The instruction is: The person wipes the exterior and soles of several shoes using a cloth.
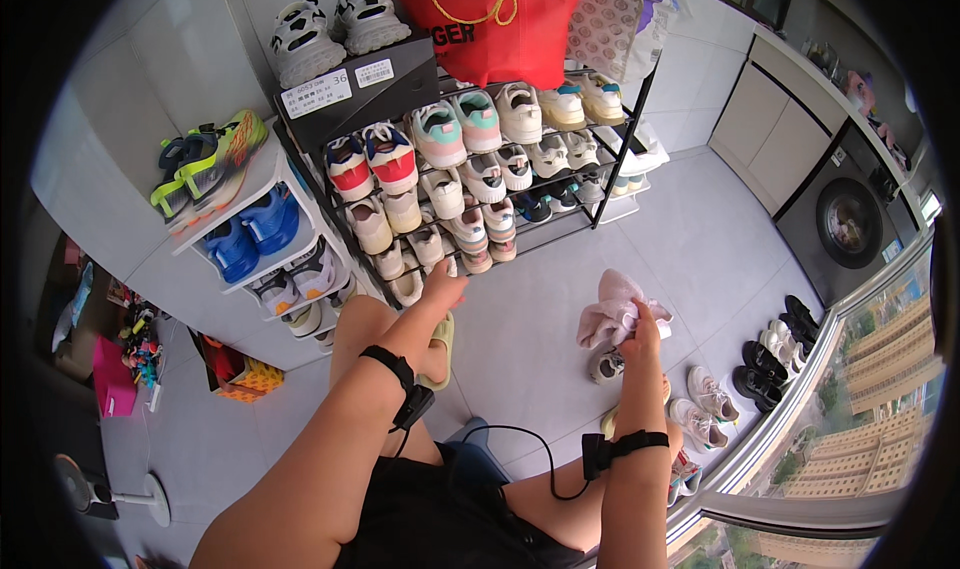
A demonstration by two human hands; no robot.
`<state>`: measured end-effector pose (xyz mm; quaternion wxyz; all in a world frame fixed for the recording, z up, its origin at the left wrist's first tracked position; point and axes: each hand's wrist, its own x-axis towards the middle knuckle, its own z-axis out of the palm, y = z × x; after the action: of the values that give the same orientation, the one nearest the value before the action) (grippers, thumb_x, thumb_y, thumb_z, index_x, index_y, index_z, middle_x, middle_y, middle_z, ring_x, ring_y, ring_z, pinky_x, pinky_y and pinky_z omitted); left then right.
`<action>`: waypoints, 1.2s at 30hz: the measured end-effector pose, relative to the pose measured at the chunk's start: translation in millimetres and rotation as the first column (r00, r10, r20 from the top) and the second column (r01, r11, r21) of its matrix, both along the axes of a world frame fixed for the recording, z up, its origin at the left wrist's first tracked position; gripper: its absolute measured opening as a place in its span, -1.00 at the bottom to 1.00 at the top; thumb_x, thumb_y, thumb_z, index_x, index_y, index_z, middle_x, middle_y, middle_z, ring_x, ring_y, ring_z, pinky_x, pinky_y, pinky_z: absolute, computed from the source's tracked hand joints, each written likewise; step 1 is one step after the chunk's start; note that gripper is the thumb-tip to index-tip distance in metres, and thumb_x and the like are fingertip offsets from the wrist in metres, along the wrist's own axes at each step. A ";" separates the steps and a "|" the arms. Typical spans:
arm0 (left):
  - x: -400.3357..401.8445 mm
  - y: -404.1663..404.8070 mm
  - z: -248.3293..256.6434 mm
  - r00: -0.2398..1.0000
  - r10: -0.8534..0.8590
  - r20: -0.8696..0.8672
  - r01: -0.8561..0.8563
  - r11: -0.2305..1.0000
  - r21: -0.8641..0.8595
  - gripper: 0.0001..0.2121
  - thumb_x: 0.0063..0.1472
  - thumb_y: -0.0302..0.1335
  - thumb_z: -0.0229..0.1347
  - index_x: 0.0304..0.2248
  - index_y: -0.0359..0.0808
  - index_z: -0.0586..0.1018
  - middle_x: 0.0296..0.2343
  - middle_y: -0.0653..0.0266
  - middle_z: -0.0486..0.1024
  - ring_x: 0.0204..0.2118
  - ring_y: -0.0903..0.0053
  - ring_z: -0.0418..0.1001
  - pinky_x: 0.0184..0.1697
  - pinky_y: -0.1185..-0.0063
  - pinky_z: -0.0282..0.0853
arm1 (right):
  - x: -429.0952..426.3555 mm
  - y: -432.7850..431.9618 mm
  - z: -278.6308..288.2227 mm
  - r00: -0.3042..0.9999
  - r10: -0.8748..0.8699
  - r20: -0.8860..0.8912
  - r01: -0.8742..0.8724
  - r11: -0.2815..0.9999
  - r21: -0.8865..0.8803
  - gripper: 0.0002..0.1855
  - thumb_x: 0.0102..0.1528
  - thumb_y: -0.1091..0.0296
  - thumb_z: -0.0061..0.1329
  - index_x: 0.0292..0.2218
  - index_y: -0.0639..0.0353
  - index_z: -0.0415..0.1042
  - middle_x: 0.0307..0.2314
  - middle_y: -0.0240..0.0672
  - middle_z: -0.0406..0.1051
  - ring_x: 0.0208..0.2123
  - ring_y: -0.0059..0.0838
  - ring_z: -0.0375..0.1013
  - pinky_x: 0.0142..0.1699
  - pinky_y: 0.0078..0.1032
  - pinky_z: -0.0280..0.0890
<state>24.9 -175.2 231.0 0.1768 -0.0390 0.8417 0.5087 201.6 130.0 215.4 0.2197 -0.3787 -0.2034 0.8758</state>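
Note:
In my right hand (642, 335) is a bunched pale pink cloth (609, 306), held above the floor. A grey-and-white shoe (604, 366) lies on the floor just below it, partly hidden by the cloth and my forearm. My left hand (444, 290) reaches toward the bottom tier of a black metal shoe rack (621, 160), close to several cream shoes (406, 284). Its fingers are mostly turned away, so I cannot tell whether they touch a shoe. Pairs of sneakers (437, 135) fill the rack's tiers.
A white shoe rack (232, 201) stands at left. On top sit a black shoebox (405, 74) and a red bag (491, 36). More shoes (705, 411) line the window side, near a washing machine (847, 220). A cable (551, 456) joins my forearm straps. A blue stool (480, 453) shows beneath me.

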 end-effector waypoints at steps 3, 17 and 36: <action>-1.7 28.9 3.9 0.960 -0.231 0.156 0.227 0.973 0.047 -0.60 0.00 -0.42 0.02 -0.11 -0.30 0.37 -0.42 0.26 0.46 -0.52 0.53 0.46 -0.49 0.56 0.36 | -1.5 10.6 -7.2 1.000 0.002 -0.017 -0.002 1.000 0.031 -0.68 0.01 0.40 -0.05 -0.18 0.29 0.27 -0.31 -0.19 0.37 -0.29 -0.26 0.42 -0.24 -0.32 0.40; 81.2 220.8 -144.3 0.485 -0.806 0.341 0.874 0.430 -0.226 -0.70 0.00 -0.42 0.02 -0.23 -0.33 0.46 -0.43 0.23 0.48 -0.47 0.51 0.45 -0.42 0.54 0.35 | 91.7 76.9 -42.6 0.851 -0.519 0.073 0.524 0.848 -0.077 -0.79 -0.05 0.57 -0.18 -0.30 0.42 0.26 -0.34 -0.17 0.34 -0.30 -0.27 0.39 -0.18 -0.37 0.37; 127.4 386.4 -283.0 0.101 -0.981 -0.164 0.759 0.182 -0.625 -0.66 0.13 -0.54 -0.18 -0.06 -0.30 0.33 -0.03 0.24 0.27 0.01 0.41 0.23 0.00 0.47 0.23 | 128.4 98.9 16.4 0.817 -0.527 0.233 0.538 0.842 0.019 -0.63 -0.05 0.54 -0.09 -0.16 0.39 0.21 -0.29 -0.17 0.33 -0.25 -0.29 0.38 -0.11 -0.35 0.33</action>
<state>152.2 211.2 -52.0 0.1910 0.5927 0.7758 0.1015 330.0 228.9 231.8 0.4217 -0.5240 -0.0924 0.7342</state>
